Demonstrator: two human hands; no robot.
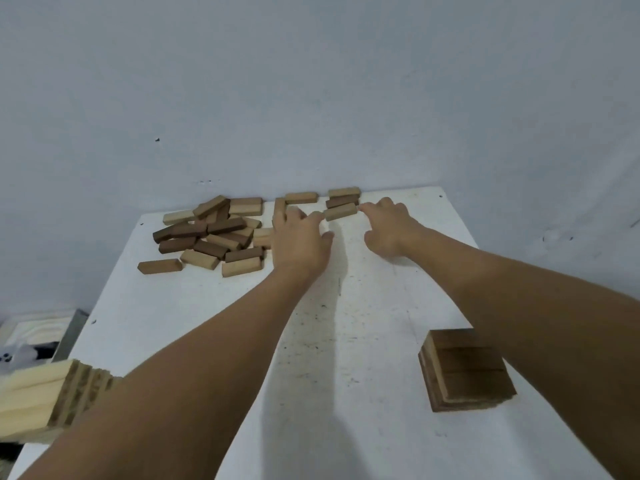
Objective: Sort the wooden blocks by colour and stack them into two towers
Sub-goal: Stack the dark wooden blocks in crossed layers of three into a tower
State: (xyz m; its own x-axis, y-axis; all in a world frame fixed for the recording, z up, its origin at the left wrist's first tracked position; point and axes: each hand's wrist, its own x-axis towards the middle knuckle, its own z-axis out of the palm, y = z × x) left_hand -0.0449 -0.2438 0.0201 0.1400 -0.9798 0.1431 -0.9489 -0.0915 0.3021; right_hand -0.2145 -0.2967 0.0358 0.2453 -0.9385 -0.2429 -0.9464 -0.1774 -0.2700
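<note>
A loose heap of light and dark wooden blocks (214, 233) lies at the table's far left. Three blocks sit side by side at the far edge: a light one (344, 192), a dark one (341, 201) and a light one (341, 213) nearest me. My left hand (301, 240) reaches palm down, its fingertips touching the left end of that nearest block. My right hand (389, 225) touches the block's right end with an extended finger. A low dark-block tower (464, 370) stands near right. A light-block tower (45, 396) stands near left, partly cut off by the frame.
The white table (346, 341) is scuffed and butts against a pale wall (311, 98). Two more light blocks (301, 197) lie near the far edge between the heap and the trio. A box with white items (38, 337) sits off the table's left side.
</note>
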